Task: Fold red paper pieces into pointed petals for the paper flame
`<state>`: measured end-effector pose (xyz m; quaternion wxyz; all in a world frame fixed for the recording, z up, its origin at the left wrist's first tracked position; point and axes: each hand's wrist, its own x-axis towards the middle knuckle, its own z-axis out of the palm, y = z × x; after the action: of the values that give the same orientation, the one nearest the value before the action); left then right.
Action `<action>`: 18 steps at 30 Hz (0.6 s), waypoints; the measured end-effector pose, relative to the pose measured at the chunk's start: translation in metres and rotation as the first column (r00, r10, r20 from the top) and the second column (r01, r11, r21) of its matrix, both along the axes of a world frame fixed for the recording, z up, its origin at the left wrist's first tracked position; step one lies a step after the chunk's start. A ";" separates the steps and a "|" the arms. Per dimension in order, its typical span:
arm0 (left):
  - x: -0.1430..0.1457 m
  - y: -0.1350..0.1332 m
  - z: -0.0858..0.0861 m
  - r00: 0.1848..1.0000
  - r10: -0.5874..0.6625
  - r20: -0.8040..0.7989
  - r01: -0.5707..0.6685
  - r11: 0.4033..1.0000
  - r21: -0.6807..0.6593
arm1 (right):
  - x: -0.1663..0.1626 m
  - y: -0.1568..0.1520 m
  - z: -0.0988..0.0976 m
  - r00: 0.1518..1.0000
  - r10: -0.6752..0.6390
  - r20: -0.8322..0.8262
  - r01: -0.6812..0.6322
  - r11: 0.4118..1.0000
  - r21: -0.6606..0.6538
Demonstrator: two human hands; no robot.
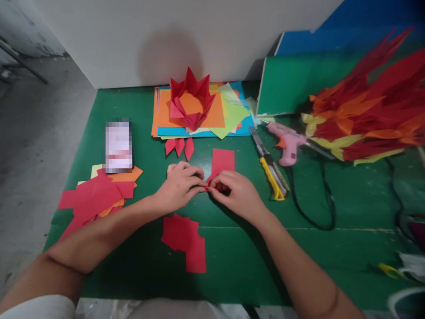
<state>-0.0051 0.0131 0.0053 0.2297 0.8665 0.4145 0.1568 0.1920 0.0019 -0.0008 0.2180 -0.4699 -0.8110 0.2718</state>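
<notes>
Between the fingertips of both hands is a small piece of red paper (pixel 206 188), mostly covered by the fingers. My left hand (pixel 181 186) pinches it from the left, and my right hand (pixel 234 190) pinches it from the right. Just behind my right hand lies a flat red paper rectangle (pixel 223 159). Farther back, several folded red paper diamonds (pixel 179 146) sit in a short row. Closer to me, a loose pile of red paper pieces (pixel 186 241) rests on the green table (pixel 139 261).
A pointed red paper ring (pixel 191 119) stands on stacked coloured paper (pixel 162 115). To the right lie a yellow utility knife (pixel 270 170), a pink glue gun (pixel 288 141) with a black cord, and red-orange paper flames (pixel 372 110). Leftward, a phone (pixel 118 146) touches more paper pieces (pixel 96 192).
</notes>
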 end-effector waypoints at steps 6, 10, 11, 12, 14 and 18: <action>0.000 0.000 -0.001 1.000 0.017 0.002 -0.017 1.000 -0.010 | 0.002 -0.001 0.001 1.000 0.006 -0.014 -0.006 1.000 -0.028; 0.000 0.000 0.000 1.000 0.021 -0.003 -0.021 1.000 -0.017 | 0.000 -0.001 0.002 1.000 -0.013 -0.005 0.013 0.999 -0.031; 0.000 0.000 0.000 1.000 0.017 -0.003 -0.017 1.000 -0.020 | -0.001 -0.001 0.002 1.000 -0.019 -0.005 0.019 0.999 -0.031; 0.000 0.000 0.001 1.000 0.011 -0.003 -0.011 1.000 -0.022 | -0.001 -0.001 0.002 1.000 -0.025 -0.005 0.025 0.999 -0.030; 0.000 0.000 0.002 1.000 0.005 -0.003 -0.005 1.000 -0.017 | -0.003 -0.001 0.003 1.000 -0.031 -0.003 0.031 0.999 -0.030; 0.000 -0.001 0.002 1.000 0.010 -0.001 -0.010 1.000 -0.008 | -0.003 0.000 0.002 1.000 -0.030 0.001 0.030 0.999 -0.039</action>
<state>-0.0047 0.0121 0.0075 0.2320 0.8636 0.4196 0.1558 0.1886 0.0015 0.0010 0.2125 -0.4864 -0.7984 0.2843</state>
